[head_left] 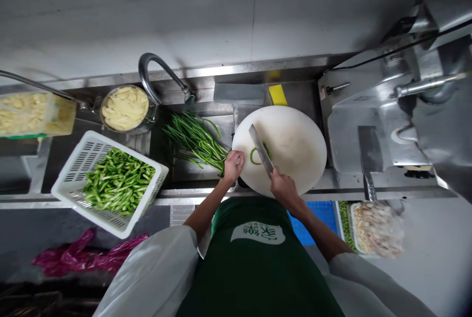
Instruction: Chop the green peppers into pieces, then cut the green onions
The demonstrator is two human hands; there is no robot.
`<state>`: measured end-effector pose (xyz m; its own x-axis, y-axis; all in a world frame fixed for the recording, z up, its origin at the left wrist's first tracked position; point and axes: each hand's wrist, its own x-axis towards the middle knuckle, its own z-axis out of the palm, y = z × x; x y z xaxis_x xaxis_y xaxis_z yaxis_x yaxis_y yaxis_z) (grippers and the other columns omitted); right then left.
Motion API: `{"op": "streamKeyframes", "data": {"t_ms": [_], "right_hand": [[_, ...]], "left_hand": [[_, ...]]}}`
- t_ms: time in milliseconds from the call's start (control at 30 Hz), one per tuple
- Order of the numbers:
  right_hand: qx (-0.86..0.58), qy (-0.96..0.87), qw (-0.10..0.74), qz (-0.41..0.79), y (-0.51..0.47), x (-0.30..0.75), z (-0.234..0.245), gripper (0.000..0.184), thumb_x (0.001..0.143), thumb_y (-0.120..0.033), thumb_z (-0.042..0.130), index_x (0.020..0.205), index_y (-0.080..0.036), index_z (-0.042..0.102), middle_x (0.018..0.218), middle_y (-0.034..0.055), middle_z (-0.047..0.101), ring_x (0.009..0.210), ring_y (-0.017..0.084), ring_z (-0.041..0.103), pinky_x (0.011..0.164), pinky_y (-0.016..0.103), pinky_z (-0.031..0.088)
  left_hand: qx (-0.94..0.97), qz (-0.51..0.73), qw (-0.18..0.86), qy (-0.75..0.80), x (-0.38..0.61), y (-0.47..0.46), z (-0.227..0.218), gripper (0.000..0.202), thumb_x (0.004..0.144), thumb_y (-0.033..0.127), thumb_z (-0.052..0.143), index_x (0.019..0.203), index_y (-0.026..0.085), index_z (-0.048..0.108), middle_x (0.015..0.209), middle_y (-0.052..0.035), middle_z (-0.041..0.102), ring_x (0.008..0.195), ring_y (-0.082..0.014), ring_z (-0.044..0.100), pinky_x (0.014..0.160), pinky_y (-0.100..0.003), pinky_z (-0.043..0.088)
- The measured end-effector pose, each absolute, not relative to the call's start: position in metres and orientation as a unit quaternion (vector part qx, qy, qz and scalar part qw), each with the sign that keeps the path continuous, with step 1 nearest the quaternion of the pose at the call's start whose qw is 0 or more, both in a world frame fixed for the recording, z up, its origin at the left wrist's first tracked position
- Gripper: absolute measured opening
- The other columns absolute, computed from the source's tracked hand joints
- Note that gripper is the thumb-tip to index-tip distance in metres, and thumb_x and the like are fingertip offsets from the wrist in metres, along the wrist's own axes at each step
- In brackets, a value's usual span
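My right hand [283, 188] is closed around the handle of a cleaver [261, 150], its blade lying across a round white cutting board [295, 145]. A few curled green stalks [255, 155] lie on the board by the blade. At the board's left edge my left hand [233, 164] is closed on the ends of a bunch of long green stalks [195, 140] that lies in the steel sink to the left.
A white slotted basket [92, 155] of cut green pieces sits on the left. Behind it stand a pot [125, 108] of pale strips, a faucet [162, 73] and a tub of pale strips [35, 113]. A second cleaver [368, 157] and a metal slicing machine [405, 86] stand right.
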<state>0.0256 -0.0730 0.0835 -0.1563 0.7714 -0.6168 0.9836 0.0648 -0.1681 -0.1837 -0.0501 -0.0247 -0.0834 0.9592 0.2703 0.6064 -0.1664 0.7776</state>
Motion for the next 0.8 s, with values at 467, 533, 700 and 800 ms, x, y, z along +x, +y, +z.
{"op": "streamKeyframes", "data": {"t_ms": [467, 533, 700, 800], "right_hand": [[0.618, 0.705, 0.194, -0.29, -0.079, 0.002, 0.079, 0.042, 0.103, -0.021, 0.029, 0.141, -0.009, 0.044, 0.101, 0.0181, 0.074, 0.098, 0.028, 0.072, 0.084, 0.035, 0.047], [0.619, 0.701, 0.191, -0.298, -0.079, -0.006, 0.074, 0.042, 0.103, -0.021, 0.03, 0.14, -0.009, 0.045, 0.103, 0.0185, 0.074, 0.099, 0.029, 0.072, 0.084, 0.035, 0.047], [0.64, 0.682, 0.127, -0.329, -0.064, 0.003, 0.062, 0.032, 0.102, -0.026, 0.037, 0.123, -0.011, 0.056, 0.102, 0.0183, 0.074, 0.097, 0.027, 0.071, 0.084, 0.033, 0.048], [0.673, 0.628, -0.013, -0.391, -0.06, 0.045, 0.057, 0.028, 0.097, -0.036, 0.043, 0.106, -0.015, 0.059, 0.09, 0.0136, 0.073, 0.079, 0.023, 0.07, 0.071, 0.03, 0.05]], "left_hand": [[0.742, 0.403, 0.162, 0.51, -0.196, -0.041, -0.035, 0.019, 0.103, 0.025, 0.049, 0.101, 0.018, 0.066, 0.1, -0.0098, 0.066, 0.1, -0.021, 0.062, 0.092, -0.041, 0.056], [0.769, 0.377, 0.172, 0.487, -0.195, -0.043, -0.036, 0.019, 0.104, 0.026, 0.048, 0.102, 0.019, 0.067, 0.102, -0.0099, 0.066, 0.1, -0.0208, 0.063, 0.091, -0.04, 0.056], [0.812, 0.312, 0.208, 0.448, -0.19, -0.044, -0.046, 0.025, 0.105, 0.028, 0.046, 0.104, 0.019, 0.069, 0.103, -0.0091, 0.068, 0.098, -0.0202, 0.064, 0.091, -0.041, 0.057], [0.764, 0.335, 0.208, 0.511, -0.186, -0.044, -0.046, 0.028, 0.105, 0.03, 0.043, 0.111, 0.019, 0.069, 0.111, -0.0114, 0.068, 0.11, -0.0224, 0.063, 0.101, -0.045, 0.053]]}}
